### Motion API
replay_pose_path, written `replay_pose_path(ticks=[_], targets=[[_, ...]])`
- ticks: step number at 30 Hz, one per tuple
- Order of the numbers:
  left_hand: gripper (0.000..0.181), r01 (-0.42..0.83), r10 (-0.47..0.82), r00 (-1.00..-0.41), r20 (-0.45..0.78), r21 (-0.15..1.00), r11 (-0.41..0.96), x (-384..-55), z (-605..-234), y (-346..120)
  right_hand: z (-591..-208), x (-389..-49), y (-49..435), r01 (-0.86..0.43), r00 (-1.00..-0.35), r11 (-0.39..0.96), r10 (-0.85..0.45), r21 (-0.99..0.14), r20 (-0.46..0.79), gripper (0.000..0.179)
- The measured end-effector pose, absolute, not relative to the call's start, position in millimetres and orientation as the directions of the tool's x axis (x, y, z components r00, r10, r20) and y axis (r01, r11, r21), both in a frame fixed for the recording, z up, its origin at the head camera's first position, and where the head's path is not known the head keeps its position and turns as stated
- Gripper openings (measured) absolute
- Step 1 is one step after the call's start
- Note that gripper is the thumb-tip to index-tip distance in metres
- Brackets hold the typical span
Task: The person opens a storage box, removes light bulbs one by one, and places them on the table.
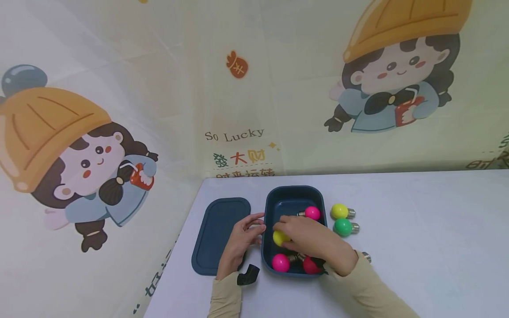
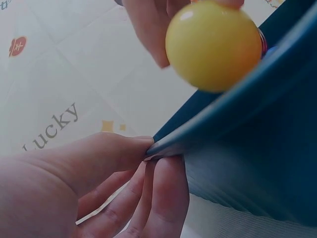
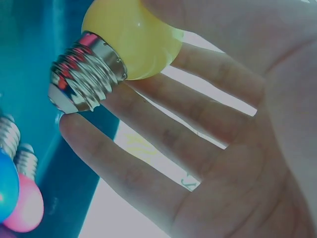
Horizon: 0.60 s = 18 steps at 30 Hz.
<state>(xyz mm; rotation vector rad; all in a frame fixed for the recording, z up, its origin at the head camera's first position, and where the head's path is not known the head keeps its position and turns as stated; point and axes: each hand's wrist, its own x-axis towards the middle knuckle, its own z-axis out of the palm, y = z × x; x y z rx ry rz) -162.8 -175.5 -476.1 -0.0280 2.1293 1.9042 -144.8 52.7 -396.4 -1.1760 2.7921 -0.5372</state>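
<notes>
My right hand [image 1: 318, 236] holds a yellow light bulb [image 1: 280, 238] by its round globe, over the near-left part of a dark blue box [image 1: 284, 207]. In the right wrist view the bulb's silver screw base [image 3: 86, 74] points away from the palm. My left hand [image 1: 243, 238] pinches the box's left rim [image 2: 198, 121], thumb on top and fingers underneath. Inside the box lie a pink bulb [image 1: 312, 213] at the back, another pink bulb [image 1: 280, 263] at the front left and a red bulb [image 1: 311, 266], partly covered by the right wrist. A blue bulb [image 3: 7, 186] shows only in the right wrist view.
A flat dark blue lid [image 1: 218, 234] lies on the white table [image 1: 429, 238] left of the box. To the right rest a yellow bulb [image 1: 339, 211] and a green bulb [image 1: 343, 227]. Another screw base [image 1: 366, 256] peeks out past the right sleeve. A patterned cloth [image 1: 294, 150] hangs behind.
</notes>
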Motion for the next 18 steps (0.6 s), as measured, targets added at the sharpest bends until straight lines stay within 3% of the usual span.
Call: replay_pose_path(ticks=[7, 18], targets=[[0.046, -0.202, 0.164, -0.961, -0.221, 0.971, 0.124, -162.7, -476.6, -175.5, -391.9, -140.2, 66.1, -0.68, -0.71, 0.64, -0.697, -0.357, 0.103, 0.044], [0.044, -0.188, 0.153, -0.966, -0.208, 0.973, 0.137, -161.3, -478.8, -174.8, -390.4, -133.4, 86.3, -0.685, -0.715, 0.634, -0.68, -0.358, 0.162, 0.039]])
